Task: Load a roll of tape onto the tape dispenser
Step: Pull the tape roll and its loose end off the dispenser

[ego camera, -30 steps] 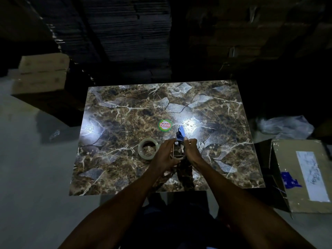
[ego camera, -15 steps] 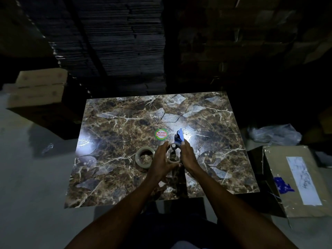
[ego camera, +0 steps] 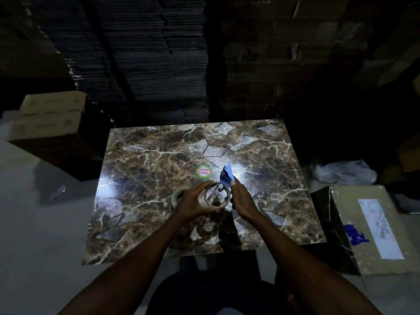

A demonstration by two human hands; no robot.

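Over the brown marble-patterned tabletop (ego camera: 159,223) I hold a blue tape dispenser (ego camera: 226,175) between both hands. A thin cardboard ring (ego camera: 207,198), like an empty tape core, sits at the dispenser's hub, and my left hand (ego camera: 193,201) curls around the ring's left side. My right hand (ego camera: 242,200) grips the dispenser's right side, its handle hidden under the palm. A roll of clear tape (ego camera: 178,196) lies flat on the table just left of my left hand, partly hidden by it.
A round red and green sticker (ego camera: 203,171) marks the table's centre. A taped cardboard box (ego camera: 372,228) stands on the floor at the right, with a plastic bag (ego camera: 345,172) behind it. Flattened cardboard stacks rise behind the table, and cartons (ego camera: 48,117) sit at the far left.
The ring now faces me more openly at the dispenser's hub, and my left hand has spread around it. The tape roll on the table has not moved.
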